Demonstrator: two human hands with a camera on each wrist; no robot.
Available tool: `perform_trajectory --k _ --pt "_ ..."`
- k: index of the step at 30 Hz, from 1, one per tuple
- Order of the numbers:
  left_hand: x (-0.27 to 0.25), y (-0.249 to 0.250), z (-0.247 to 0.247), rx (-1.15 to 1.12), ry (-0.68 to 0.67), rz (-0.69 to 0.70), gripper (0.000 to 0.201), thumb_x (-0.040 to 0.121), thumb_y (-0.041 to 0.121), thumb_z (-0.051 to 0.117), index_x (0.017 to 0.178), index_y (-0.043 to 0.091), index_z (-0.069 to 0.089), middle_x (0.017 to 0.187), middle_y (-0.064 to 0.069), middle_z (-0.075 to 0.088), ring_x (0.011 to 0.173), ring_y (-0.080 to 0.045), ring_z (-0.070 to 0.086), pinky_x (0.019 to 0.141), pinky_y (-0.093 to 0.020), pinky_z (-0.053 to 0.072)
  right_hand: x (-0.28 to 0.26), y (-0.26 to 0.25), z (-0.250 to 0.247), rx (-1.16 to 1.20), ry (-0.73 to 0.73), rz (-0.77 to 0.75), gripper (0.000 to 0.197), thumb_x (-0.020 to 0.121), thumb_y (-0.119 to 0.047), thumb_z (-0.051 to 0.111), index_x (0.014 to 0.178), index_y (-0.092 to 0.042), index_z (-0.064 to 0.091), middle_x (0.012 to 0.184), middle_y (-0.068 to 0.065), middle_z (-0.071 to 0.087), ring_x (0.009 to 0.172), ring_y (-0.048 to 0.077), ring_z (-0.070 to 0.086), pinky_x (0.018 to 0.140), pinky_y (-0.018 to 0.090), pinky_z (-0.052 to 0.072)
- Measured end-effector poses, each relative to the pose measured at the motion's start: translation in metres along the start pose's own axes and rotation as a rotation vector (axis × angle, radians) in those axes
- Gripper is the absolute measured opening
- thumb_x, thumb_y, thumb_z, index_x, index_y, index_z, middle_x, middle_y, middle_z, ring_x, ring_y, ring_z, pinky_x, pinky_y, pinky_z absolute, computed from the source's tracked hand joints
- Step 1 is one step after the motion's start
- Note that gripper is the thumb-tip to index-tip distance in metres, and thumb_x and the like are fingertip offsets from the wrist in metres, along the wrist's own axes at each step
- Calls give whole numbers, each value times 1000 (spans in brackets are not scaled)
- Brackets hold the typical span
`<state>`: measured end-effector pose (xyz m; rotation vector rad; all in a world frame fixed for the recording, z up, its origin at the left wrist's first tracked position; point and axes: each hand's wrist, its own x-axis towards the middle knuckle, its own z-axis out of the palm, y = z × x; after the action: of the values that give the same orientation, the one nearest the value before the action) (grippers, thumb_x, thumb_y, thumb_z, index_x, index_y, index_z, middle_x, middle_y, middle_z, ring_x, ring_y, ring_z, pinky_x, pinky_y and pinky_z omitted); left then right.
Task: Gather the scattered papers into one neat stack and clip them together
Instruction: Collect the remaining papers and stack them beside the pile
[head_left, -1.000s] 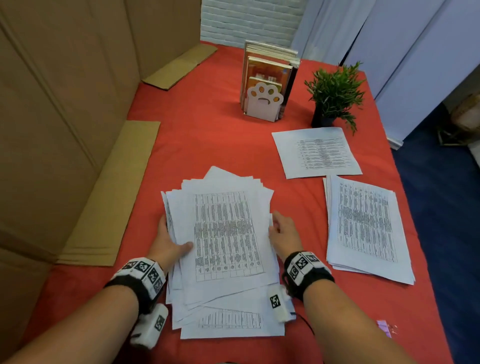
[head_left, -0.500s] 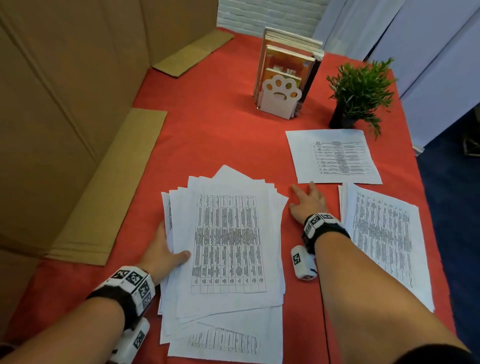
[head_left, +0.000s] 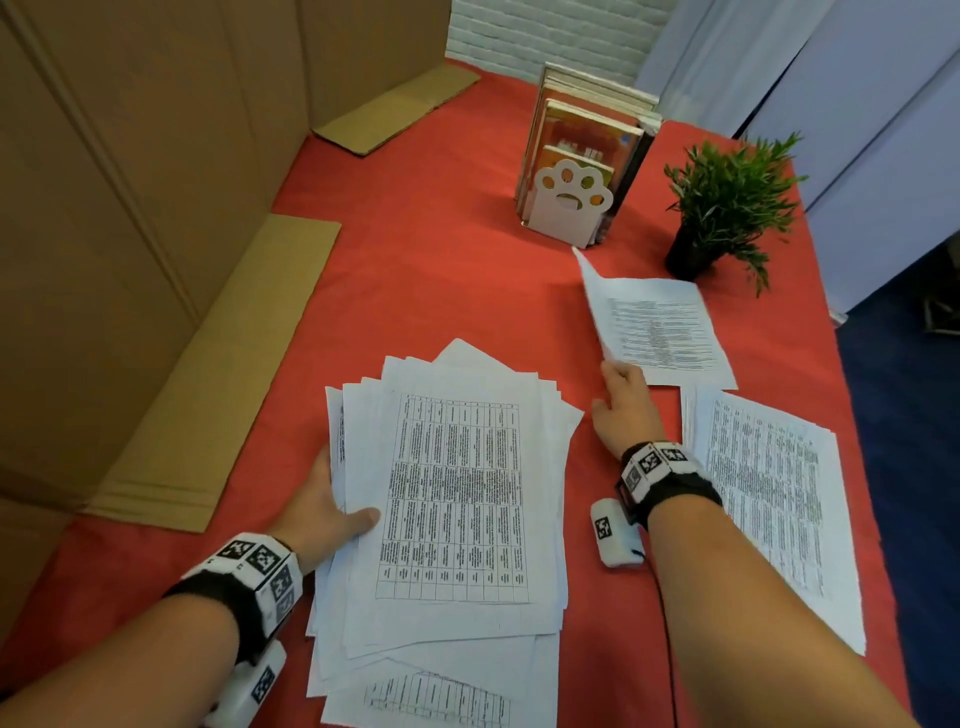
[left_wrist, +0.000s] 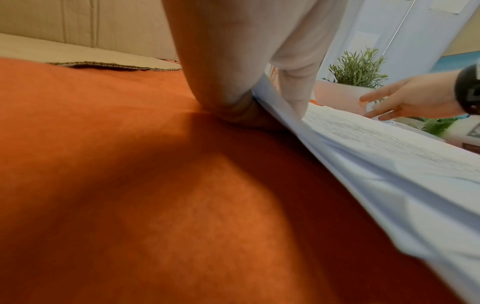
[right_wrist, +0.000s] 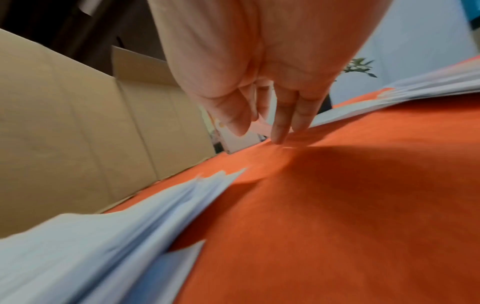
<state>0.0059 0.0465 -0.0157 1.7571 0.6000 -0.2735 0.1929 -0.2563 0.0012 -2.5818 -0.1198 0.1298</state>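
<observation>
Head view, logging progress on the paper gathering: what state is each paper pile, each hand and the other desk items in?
Main pile: fanned out, unclipped, flat.
Single sheet: left edge lifted off the red cloth.
Right pile: flat, apart from the main pile.
Left hand: grips the main pile's left edge, thumb on top.
Right hand: fingers at the single sheet's near corner.
Books: upright in the paw bookend.
Plant: upright.

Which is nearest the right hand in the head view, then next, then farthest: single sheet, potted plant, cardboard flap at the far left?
1. Single sheet, at the right hand's fingers.
2. Potted plant, beyond it, right.
3. Cardboard flap, far left corner.
</observation>
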Motion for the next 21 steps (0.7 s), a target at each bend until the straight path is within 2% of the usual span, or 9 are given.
perform_trajectory --k 3,6,9,11,12,14,17,19,21 --pt "1 -1 -1 -17 -8 -11 91 71 1 75 142 24 22 125 3 51 119 -23 52 104 -48 41 -36 -12 11 84 36 -154 40 83 3 53 123 -3 59 129 8 52 109 23 58 91 9 31" --pt "-1 -2 -1 -58 19 -8 102 70 7 77 145 30 11 139 0 46 126 -24 48 106 -49 39 -79 -22 21 138 -16 -250 31 82 4 54 108 -4 68 115 5 61 101 16 60 88 8 37" --pt "-11 2 2 -9 224 8 106 73 4 73 148 29 2 149 -10 31 132 -27 39 111 -45 31 -121 -28 26 150 -34 -340 23 82 4 56 95 -6 72 104 2 66 92 4 58 82 -5 33" --pt "-24 10 2 169 415 55 92 76 2 68 147 22 14 147 -17 24 129 -33 38 109 -40 30 -144 -27 28 128 -57 -322 19 82 -2 58 89 -10 74 101 -2 67 92 4 58 79 -7 33" --pt "-30 14 1 235 483 111 79 78 0 63 145 17 24 145 -18 25 127 -34 40 108 -38 31 -155 -27 26 117 -81 -288 20 82 -7 55 87 -11 75 99 -4 68 92 4 59 78 -7 33" --pt "-36 20 0 282 506 212 53 83 -2 53 134 12 43 138 -16 35 120 -31 46 102 -31 34 -173 -26 20 114 -189 -209 30 77 -18 47 81 -11 76 94 -4 70 88 6 62 76 -2 37" --pt "-28 19 1 312 368 202 35 88 1 47 121 5 56 122 -18 52 109 -30 55 96 -33 43 -190 -24 7 29 -363 -58 27 68 -13 46 70 -12 73 88 0 72 88 18 66 76 21 48" --pt "-21 16 3 355 311 117 36 85 8 53 120 1 56 118 -23 55 107 -36 56 96 -37 45 -195 -20 3 21 -316 75 26 73 -4 51 61 -22 65 87 1 74 87 20 66 75 27 50" --pt "-16 12 5 383 271 41 40 79 10 62 117 0 56 115 -24 57 104 -38 58 92 -38 49 -197 -16 3 100 -156 206 31 74 1 49 63 -25 60 82 1 73 83 22 65 76 30 51"
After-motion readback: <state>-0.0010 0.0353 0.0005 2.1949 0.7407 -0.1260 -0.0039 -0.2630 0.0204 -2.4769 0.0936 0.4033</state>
